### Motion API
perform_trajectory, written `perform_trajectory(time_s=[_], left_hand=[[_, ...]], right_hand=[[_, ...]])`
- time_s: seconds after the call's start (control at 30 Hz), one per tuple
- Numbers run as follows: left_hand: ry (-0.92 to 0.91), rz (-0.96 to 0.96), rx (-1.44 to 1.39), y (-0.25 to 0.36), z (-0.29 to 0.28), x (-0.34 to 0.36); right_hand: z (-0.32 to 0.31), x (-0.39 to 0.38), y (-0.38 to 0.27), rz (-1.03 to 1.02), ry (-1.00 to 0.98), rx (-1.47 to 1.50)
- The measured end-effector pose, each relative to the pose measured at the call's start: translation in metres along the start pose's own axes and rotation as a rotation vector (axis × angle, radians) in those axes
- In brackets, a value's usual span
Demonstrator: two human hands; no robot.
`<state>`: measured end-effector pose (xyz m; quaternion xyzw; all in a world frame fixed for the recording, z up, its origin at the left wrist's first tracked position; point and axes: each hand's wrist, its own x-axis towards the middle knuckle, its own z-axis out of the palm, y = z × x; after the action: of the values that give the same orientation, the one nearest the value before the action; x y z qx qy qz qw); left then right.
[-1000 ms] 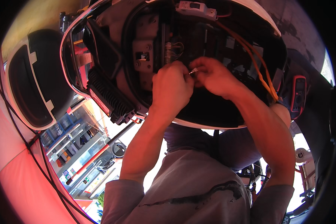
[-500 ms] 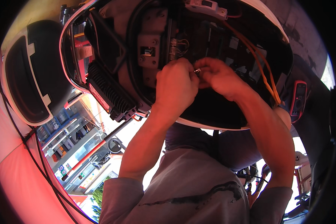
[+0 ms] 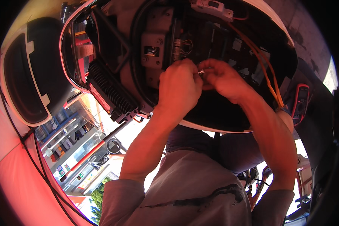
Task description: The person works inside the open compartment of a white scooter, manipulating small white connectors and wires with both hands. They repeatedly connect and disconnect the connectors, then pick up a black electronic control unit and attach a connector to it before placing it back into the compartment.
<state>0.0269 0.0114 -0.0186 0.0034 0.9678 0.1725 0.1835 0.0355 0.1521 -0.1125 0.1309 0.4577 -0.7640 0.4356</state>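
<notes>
Both my hands meet over the open compartment of a white-rimmed vehicle body. My left hand is closed, with thumb and forefinger pinched together. Facing it, my right hand is closed too, its fingertips curled in. Between the fingertips shows a small shiny metal piece, too small to name; both hands seem to grip it. Just beyond my left hand, thin wires loop out of a connector beside a grey metal bracket. The compartment's floor under my hands is dark.
Orange cables run down the compartment's right side from a white circuit breaker. A red-edged multimeter lies at the right. On the left are a black finned heat-sink unit, a black seat-like panel and dark hanging cables.
The view has shifted slightly, so the compartment sits a little further right and lower. My hands keep the same pinch around the small metal piece.
</notes>
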Motion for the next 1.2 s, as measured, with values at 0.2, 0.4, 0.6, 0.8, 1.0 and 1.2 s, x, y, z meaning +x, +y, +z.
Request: perform_trajectory(time_s=[0.2, 0.4, 0.6, 0.8, 1.0, 1.2], left_hand=[[-0.016, -0.019, 0.041, 0.002, -0.001, 0.000], [-0.024, -0.021, 0.039, 0.001, -0.001, 0.000], [-0.021, -0.032, 0.058, 0.001, -0.001, 0.001], [-0.037, -0.050, 0.009, 0.005, -0.002, 0.001], [-0.003, -0.020, 0.028, 0.001, 0.000, 0.001], [0.005, -0.009, 0.015, -0.001, 0.001, 0.000]], right_hand=[[0.000, -0.001, -0.002, 0.001, 0.009, -0.016], [0.004, -0.006, -0.008, -0.001, 0.045, -0.028], [0.005, -0.007, -0.008, -0.015, 0.058, -0.040], [0.005, -0.007, -0.004, -0.055, 0.092, -0.117], [0.004, -0.009, -0.009, 0.025, 0.047, -0.061], [0.005, -0.008, -0.012, 0.066, 0.020, -0.036]])
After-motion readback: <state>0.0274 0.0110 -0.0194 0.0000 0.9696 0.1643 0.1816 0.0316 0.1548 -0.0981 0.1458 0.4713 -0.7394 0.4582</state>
